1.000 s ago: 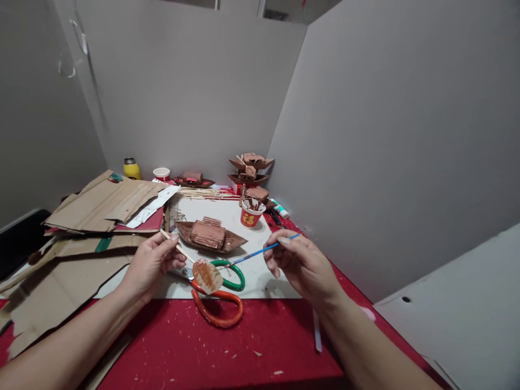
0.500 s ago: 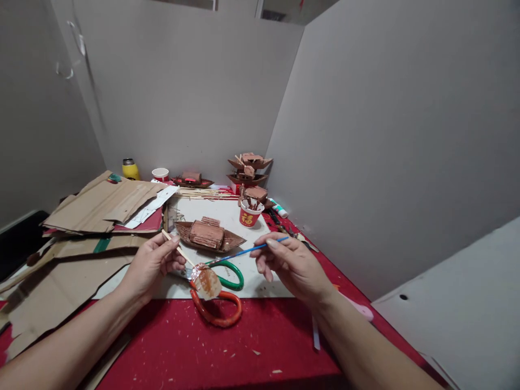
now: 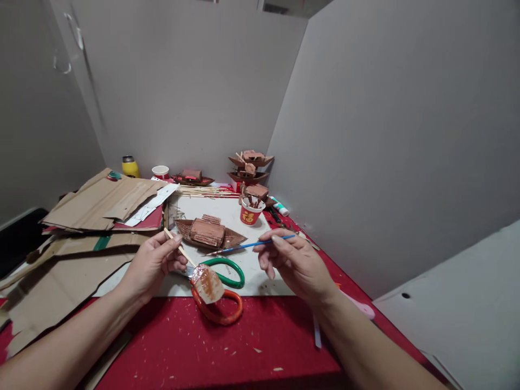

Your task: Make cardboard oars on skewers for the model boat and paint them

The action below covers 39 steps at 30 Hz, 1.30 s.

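Between the fingers of my left hand point(image 3: 164, 254) is a thin wooden stick point(image 3: 182, 250). At its lower end sits a pale rounded piece point(image 3: 208, 284), partly coated in wet reddish brown. My right hand point(image 3: 290, 260) pinches a blue paintbrush point(image 3: 252, 245), its bristles pointing left, a little above the pale piece and apart from it. Beyond both hands a brown model boat point(image 3: 207, 232) with a slatted roof rests on the white board point(image 3: 260, 281). Scissors with one green and one orange handle point(image 3: 239, 311) lie beneath the pale piece, which hides part of them.
Torn cardboard sheets point(image 3: 101, 197) are stacked at left. A red paper cup point(image 3: 252, 211) with brown-stained rim stands behind the boat. Several finished-looking model boats point(image 3: 249, 168), thin sticks point(image 3: 207, 192) and a yellow bottle point(image 3: 130, 167) line the back. Grey partitions point(image 3: 385, 135) enclose the red-covered table.
The brush has lifted away from the pale piece, its tip now higher. The pale piece has tilted slightly and its brown coating faces me more.
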{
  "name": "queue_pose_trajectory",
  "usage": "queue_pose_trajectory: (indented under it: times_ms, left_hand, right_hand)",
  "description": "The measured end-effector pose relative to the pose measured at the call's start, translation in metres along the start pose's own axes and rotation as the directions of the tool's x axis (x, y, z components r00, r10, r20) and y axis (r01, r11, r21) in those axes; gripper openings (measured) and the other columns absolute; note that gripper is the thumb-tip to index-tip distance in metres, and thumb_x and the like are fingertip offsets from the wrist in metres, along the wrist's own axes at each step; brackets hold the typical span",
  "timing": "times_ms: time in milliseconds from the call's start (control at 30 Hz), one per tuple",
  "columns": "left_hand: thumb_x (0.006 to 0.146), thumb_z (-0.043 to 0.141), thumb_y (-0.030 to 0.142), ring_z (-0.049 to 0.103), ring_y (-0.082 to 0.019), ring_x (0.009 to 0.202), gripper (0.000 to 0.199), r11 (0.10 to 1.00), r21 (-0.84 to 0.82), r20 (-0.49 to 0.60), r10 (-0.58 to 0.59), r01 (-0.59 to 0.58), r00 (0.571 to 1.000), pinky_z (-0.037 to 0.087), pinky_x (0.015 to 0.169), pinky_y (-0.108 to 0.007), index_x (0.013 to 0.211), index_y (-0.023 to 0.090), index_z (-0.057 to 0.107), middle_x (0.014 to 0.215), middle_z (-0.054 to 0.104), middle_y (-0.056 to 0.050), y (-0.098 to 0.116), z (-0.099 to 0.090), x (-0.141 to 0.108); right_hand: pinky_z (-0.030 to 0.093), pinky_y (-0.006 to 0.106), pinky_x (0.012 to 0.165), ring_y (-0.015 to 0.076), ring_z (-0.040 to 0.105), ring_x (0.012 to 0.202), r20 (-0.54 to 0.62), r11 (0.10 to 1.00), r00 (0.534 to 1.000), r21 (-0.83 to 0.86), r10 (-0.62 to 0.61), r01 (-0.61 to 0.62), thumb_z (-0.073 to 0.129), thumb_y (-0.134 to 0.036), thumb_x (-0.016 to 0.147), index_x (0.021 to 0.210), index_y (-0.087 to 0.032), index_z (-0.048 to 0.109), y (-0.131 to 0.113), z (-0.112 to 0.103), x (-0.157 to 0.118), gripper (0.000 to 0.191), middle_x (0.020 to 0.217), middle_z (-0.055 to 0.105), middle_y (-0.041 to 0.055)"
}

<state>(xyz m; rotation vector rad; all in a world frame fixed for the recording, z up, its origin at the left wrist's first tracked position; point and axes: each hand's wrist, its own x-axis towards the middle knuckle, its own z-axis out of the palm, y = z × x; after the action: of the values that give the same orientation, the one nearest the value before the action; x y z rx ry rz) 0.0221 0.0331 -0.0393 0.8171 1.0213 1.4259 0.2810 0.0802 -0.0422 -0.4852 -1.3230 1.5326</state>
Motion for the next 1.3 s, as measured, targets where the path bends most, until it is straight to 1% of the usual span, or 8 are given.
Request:
queue_pose_trajectory:
  times_ms: [333, 400, 533, 633, 867, 933, 1033, 1300]
  left_hand:
    - [0.064, 0.083, 0.03, 0.058, -0.009, 0.047, 0.032, 1.0, 0.007, -0.019, 0.007, -0.007, 1.0, 0.053, 0.045, -0.018, 0.07, 0.015, 0.055, 0.055, 0.061, 0.003, 0.0, -0.003, 0.002]
    - [0.064, 0.082, 0.03, 0.058, -0.009, 0.047, 0.031, 1.0, 0.013, -0.019, 0.012, -0.012, 1.0, 0.053, 0.045, -0.018, 0.069, 0.016, 0.055, 0.055, 0.061, 0.004, 0.0, -0.004, 0.002]
    - [0.066, 0.082, 0.03, 0.058, -0.009, 0.046, 0.03, 0.999, 0.029, -0.002, 0.016, -0.016, 1.0, 0.053, 0.045, -0.018, 0.069, 0.016, 0.055, 0.054, 0.061, 0.004, -0.002, -0.004, 0.003]
    - [0.067, 0.08, 0.03, 0.058, -0.009, 0.046, 0.029, 0.999, 0.04, 0.008, 0.018, -0.018, 1.0, 0.054, 0.045, -0.019, 0.069, 0.015, 0.056, 0.053, 0.061, 0.004, -0.003, -0.005, 0.003]
    - [0.066, 0.081, 0.029, 0.058, -0.009, 0.045, 0.029, 0.998, 0.05, -0.016, 0.032, -0.031, 0.999, 0.053, 0.044, -0.019, 0.068, 0.016, 0.055, 0.054, 0.061, 0.005, -0.003, -0.004, 0.002]
    - [0.065, 0.081, 0.03, 0.058, -0.008, 0.045, 0.03, 0.998, 0.052, -0.025, 0.035, -0.034, 0.999, 0.053, 0.044, -0.019, 0.068, 0.016, 0.055, 0.053, 0.061, 0.005, -0.002, -0.004, 0.002]
    - [0.065, 0.081, 0.03, 0.057, -0.008, 0.044, 0.03, 0.998, 0.055, -0.034, 0.038, -0.036, 0.999, 0.053, 0.044, -0.018, 0.067, 0.016, 0.054, 0.053, 0.061, 0.004, -0.002, -0.003, 0.002]
    - [0.065, 0.081, 0.029, 0.057, -0.009, 0.045, 0.03, 0.999, 0.047, -0.019, 0.02, -0.019, 1.0, 0.052, 0.043, -0.018, 0.067, 0.016, 0.054, 0.053, 0.061, 0.003, -0.001, -0.003, 0.002]
  right_hand:
    - [0.051, 0.017, 0.044, 0.0123, 0.065, 0.052, 0.172, 0.992, 0.977, -0.041, 0.128, -0.123, 0.069, -0.034, 0.084, 0.082, -0.016, 0.07, -0.002, 0.002, -0.005, 0.018, 0.068, 0.074, 0.0061]
    - [0.051, 0.018, 0.044, 0.0125, 0.065, 0.052, 0.176, 0.992, 0.976, -0.04, 0.128, -0.123, 0.069, -0.034, 0.083, 0.082, -0.015, 0.07, -0.004, 0.002, -0.005, 0.018, 0.066, 0.073, 0.0059]
    - [0.051, 0.017, 0.043, 0.0123, 0.066, 0.055, 0.119, 0.999, 0.992, -0.023, 0.048, -0.046, 0.067, -0.033, 0.085, 0.087, -0.017, 0.071, -0.002, 0.002, -0.004, 0.017, 0.073, 0.074, 0.0054]
    - [0.051, 0.017, 0.044, 0.0119, 0.066, 0.057, 0.134, 0.999, 0.991, -0.048, 0.03, -0.024, 0.065, -0.032, 0.087, 0.09, -0.018, 0.071, 0.001, 0.003, -0.005, 0.015, 0.077, 0.074, 0.0053]
    - [0.052, 0.018, 0.047, 0.0125, 0.067, 0.056, 0.223, 0.987, 0.964, -0.104, 0.142, -0.122, 0.065, -0.033, 0.087, 0.085, -0.016, 0.07, -0.002, 0.0, -0.008, 0.018, 0.072, 0.074, 0.0069]
    - [0.052, 0.018, 0.046, 0.0126, 0.066, 0.054, 0.201, 0.989, 0.971, -0.095, 0.127, -0.11, 0.066, -0.033, 0.086, 0.084, -0.015, 0.07, -0.003, -0.001, -0.008, 0.019, 0.07, 0.074, 0.0071]
    - [0.05, 0.018, 0.043, 0.0127, 0.065, 0.052, 0.119, 0.996, 0.99, -0.062, 0.072, -0.065, 0.069, -0.035, 0.084, 0.082, -0.016, 0.069, -0.006, -0.001, -0.007, 0.019, 0.068, 0.073, 0.006]
    - [0.049, 0.018, 0.039, 0.0126, 0.063, 0.046, 0.043, 0.997, 0.997, 0.028, 0.069, -0.071, 0.071, -0.037, 0.08, 0.078, -0.017, 0.069, -0.007, -0.004, -0.003, 0.021, 0.063, 0.072, 0.0037]
